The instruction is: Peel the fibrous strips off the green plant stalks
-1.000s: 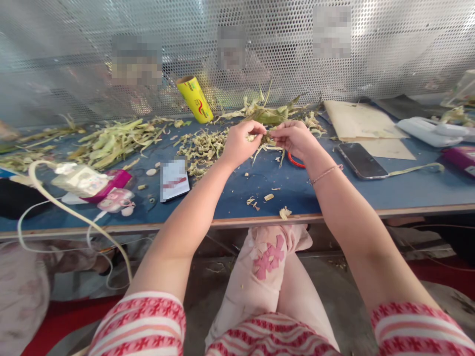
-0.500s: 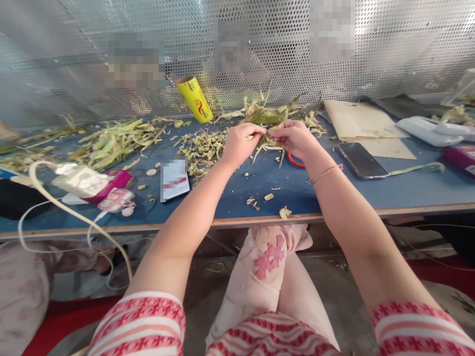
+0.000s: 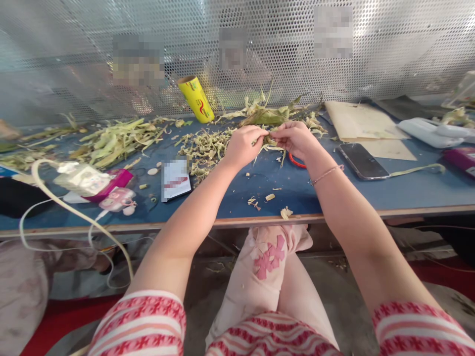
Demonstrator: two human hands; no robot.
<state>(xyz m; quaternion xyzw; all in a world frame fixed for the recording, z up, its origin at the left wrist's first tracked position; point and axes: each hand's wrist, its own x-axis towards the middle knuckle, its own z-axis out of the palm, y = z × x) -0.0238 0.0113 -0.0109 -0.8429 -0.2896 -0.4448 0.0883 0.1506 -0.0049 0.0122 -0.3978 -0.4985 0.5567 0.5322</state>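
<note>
Pinching plant stalk (image 3: 267, 142) | left hand (image 3: 243, 146) closed on it | right hand (image 3: 295, 139) closed on it

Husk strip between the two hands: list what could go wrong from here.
Both the left hand and the right hand pinch the husk strip close together, so it may tear unevenly. Scraps lie at the table edge and could drop. The phone near the right forearm may get nudged.

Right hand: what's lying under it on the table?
A red ring shows partly beneath the right hand, with pale plant strips hanging from both hands. The ring's far half is covered.
</note>
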